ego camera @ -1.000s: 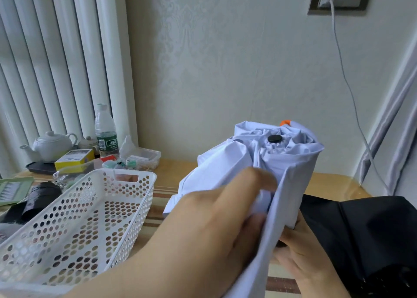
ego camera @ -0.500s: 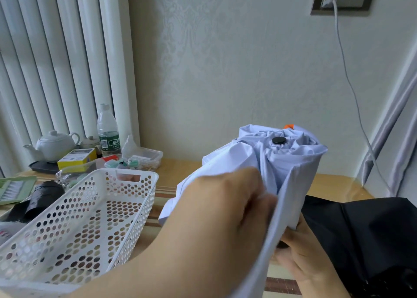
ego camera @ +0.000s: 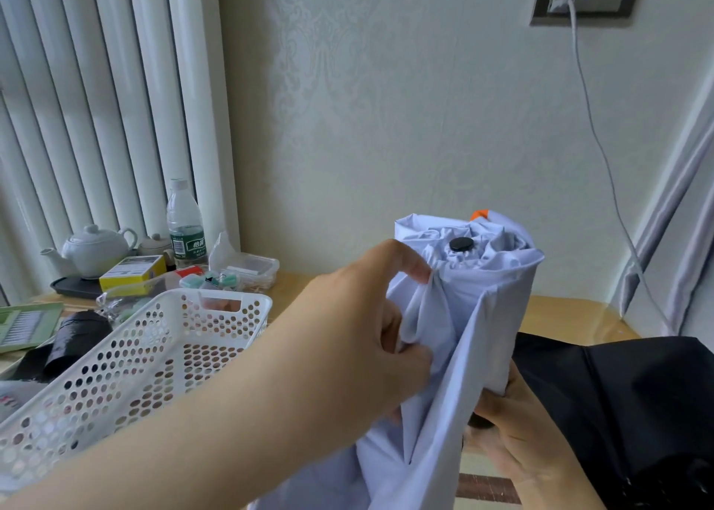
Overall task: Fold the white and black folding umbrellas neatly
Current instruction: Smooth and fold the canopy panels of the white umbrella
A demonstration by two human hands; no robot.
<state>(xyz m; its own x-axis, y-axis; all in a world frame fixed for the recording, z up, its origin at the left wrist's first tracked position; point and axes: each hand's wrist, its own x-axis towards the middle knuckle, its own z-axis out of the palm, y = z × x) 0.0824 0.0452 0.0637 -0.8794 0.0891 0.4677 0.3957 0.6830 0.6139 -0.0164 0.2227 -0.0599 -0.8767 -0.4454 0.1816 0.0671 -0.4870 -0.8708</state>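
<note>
**A:** How far along are we on the 2 umbrellas?

**B:** As I judge it, about midway through the 1st. Going left to right: the basket [ego camera: 127,359] sits well left of my grip and has no part in this. My left hand [ego camera: 347,339] comes next, then the white umbrella [ego camera: 475,316], held upright above the table [ego camera: 572,316] with its black cap [ego camera: 461,244] on top. The canopy is gathered round the shaft, but 1 loose panel hangs down below my left-hand grip, so the pleats are not all wrapped and I see no strap fastened. Right of that grip, the black umbrella [ego camera: 626,405] lies slack on the table, not folded at all. That 1 is all to do.

**A:** And the hands themselves?

**B:** Left hand: fingers curled, thumb and fingertips pinching a fold of white cloth just under the cap. It is clamped on fabric, not on the shaft. Right hand [ego camera: 517,432]: low, beneath the left-hand grip, fingers wrapped round the bottom of the white umbrella; something dark shows inside them, the handle I would guess, though the cloth hides most of it.

**A:** So what is left?

**B:** Wrap the loose panel, fasten it, then do the black umbrella.
</note>
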